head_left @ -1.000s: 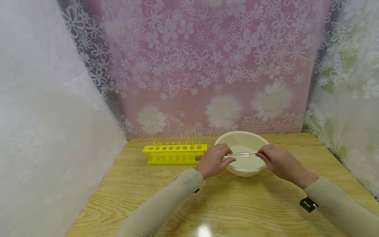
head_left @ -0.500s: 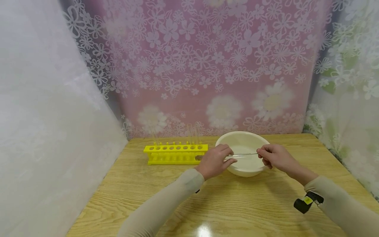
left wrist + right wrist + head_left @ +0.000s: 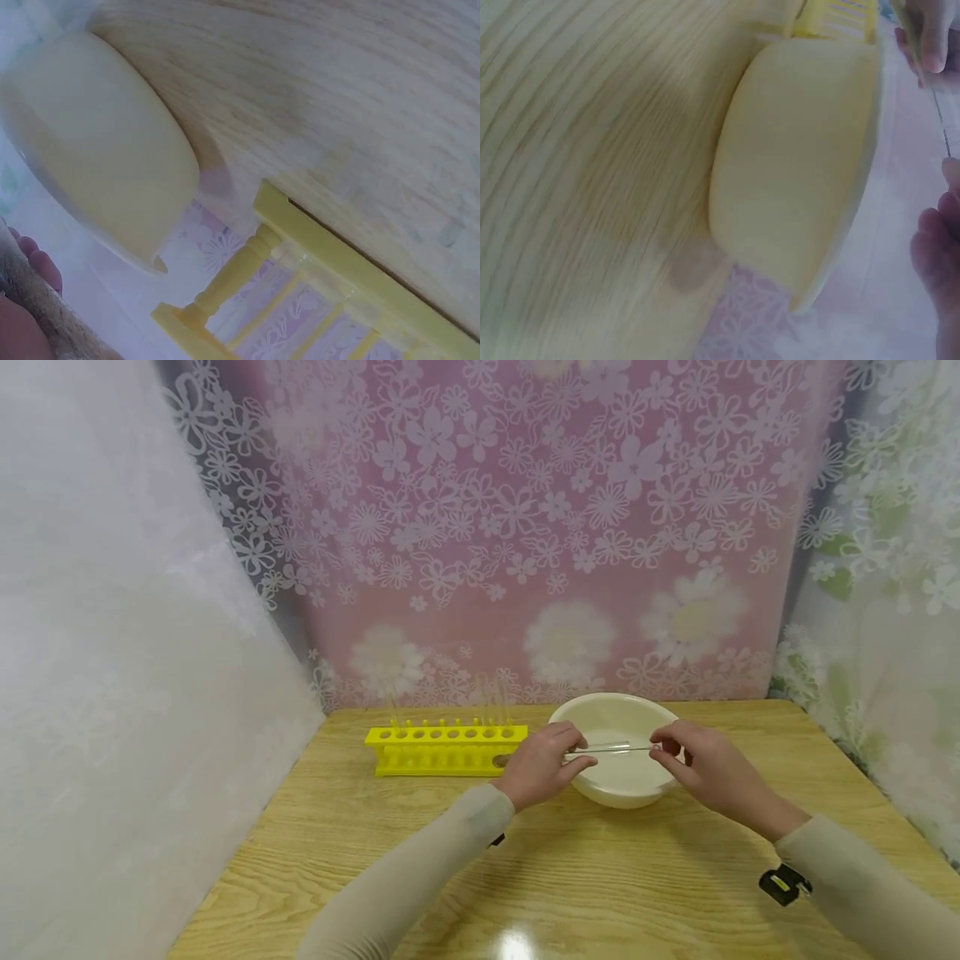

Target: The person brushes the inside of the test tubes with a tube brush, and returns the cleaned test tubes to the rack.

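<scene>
Now, over the bowl [image 3: 624, 795], our left hand [image 3: 538, 768] pinches a tube [image 3: 613, 748], brush [image 3: 499, 761] inside; our right hand [image 3: 712, 770] pinches the wire [image 3: 641, 748].

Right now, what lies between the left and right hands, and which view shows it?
Between the left hand and right hand, the head view shows part of a clear tube and a thin wire, both over the cream bowl.

- No readable text, numbers, brands or signs in any view.
- Small yellow patch [image 3: 781, 885] on black wrist device [image 3: 793, 875], right sleeve [image 3: 843, 856]: too small to tell if printed.
- Glass tube [image 3: 618, 746], yellow test-tube rack [image 3: 435, 772], cream bowl [image 3: 618, 797]: nothing legible.
</scene>
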Available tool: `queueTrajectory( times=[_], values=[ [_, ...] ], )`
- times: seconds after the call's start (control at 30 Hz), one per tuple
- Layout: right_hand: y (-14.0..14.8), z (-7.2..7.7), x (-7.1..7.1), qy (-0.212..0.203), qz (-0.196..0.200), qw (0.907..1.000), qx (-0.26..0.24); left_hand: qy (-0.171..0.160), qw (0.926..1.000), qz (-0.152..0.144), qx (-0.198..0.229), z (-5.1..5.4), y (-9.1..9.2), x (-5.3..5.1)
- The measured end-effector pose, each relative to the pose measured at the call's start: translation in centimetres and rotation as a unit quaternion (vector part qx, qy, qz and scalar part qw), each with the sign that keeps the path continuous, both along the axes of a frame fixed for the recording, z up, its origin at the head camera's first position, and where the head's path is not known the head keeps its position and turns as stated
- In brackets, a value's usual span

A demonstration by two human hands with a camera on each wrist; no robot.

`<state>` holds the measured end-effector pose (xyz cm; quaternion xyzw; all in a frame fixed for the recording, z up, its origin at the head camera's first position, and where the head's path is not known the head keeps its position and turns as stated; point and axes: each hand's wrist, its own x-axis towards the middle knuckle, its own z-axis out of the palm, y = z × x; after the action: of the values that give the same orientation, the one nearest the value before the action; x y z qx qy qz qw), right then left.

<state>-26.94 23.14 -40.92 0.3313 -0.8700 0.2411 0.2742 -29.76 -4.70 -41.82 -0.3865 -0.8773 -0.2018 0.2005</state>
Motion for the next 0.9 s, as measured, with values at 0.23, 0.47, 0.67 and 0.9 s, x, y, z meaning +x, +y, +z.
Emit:
queueTrajectory(
  times=[0.23,0.47,0.67,0.9],
  values=[
    [0.7,-0.4,-0.7,0.187,0.038,0.9778,0.085,-0.018,0.9997,-0.012,0.014,-0.5,0.0,-0.2],
    [0.9,-0.5,-0.9,0.263,0.063,0.9566,0.108,0.011,0.9999,-0.011,0.006,-0.7,0.3,-0.3],
    [0.8,-0.4,-0.1,0.097,0.058,0.9914,0.067,0.036,0.9993,-0.007,-0.008,-0.8,0.2,-0.3],
    [0.5,0.4,0.5,-0.155,0.051,0.9847,-0.061,0.066,0.9975,-0.006,-0.025,-0.9,0.2,-0.1]
  ],
)
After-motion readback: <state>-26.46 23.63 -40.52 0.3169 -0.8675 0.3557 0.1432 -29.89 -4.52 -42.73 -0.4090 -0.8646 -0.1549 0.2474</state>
